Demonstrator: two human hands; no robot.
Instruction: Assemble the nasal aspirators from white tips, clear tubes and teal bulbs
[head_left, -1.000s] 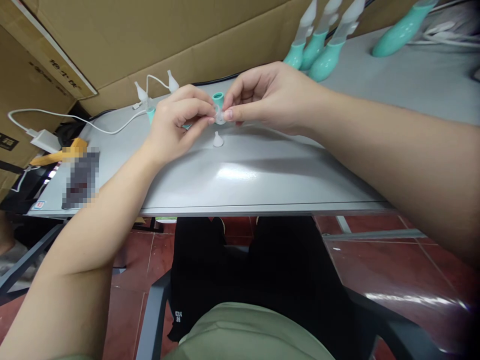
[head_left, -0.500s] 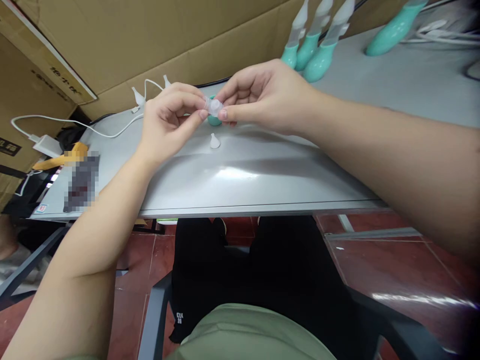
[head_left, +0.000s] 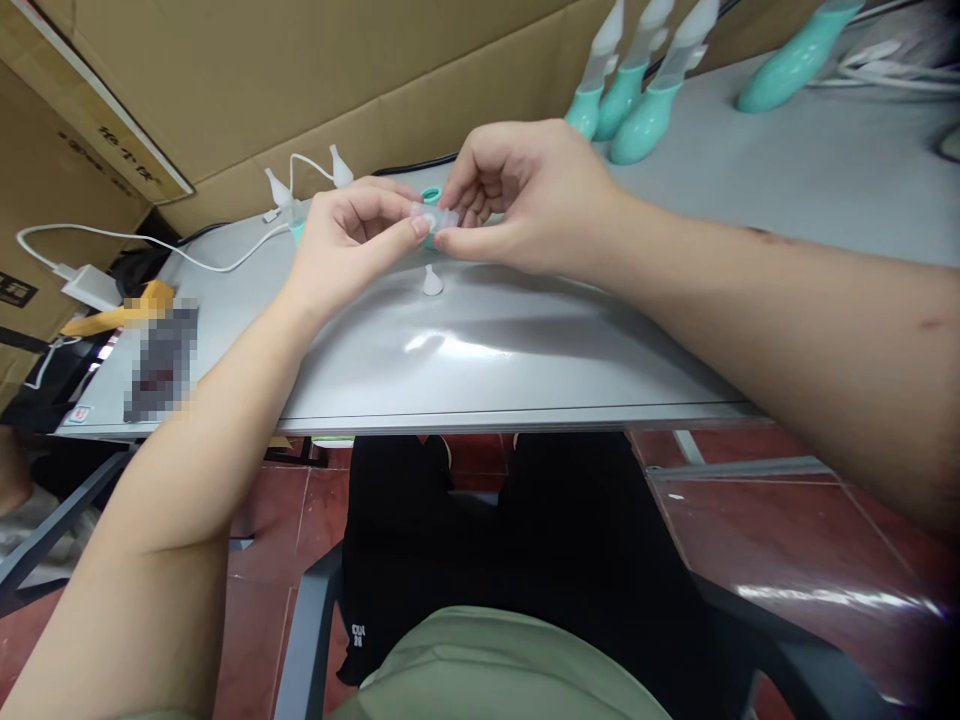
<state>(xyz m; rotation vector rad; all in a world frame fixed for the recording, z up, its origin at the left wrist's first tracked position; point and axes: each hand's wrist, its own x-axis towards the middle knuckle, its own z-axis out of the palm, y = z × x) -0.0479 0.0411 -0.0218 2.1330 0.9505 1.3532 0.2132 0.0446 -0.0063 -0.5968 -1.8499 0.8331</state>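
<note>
Seated person at a grey desk (head_left: 525, 350), both arms reaching in over the near edge. Left hand (head_left: 349, 240) and right hand (head_left: 525, 195) meet above the middle of the desk, toward its far edge. Between them, off the surface, a small clear plastic piece (head_left: 437, 216). Left thumb and forefinger pinched shut on one end, right thumb and forefinger pinched on the other; the other right fingers curl loose above it.

Just behind the piece, partly hidden by the fingers, a small teal cap (head_left: 430, 195); I cannot tell whether it stands on the desk or is touched. Below the hands, on the desk and apart from them, a small white nozzle tip (head_left: 432, 282) sits upright.

Far left: two more white tips on a white cable (head_left: 150, 240) that runs toward the left edge. Far right corner: a row of teal bottles (head_left: 622, 100) against the cardboard boxes (head_left: 300, 80).

Judgement: a fitting or checking step on the clear piece, held at both ends, mid-way. Next move seems to call for a steady two-sided pinch and careful lining-up with a mate part, likely the cap or the loose tip; the piece is small and could slip.
</note>
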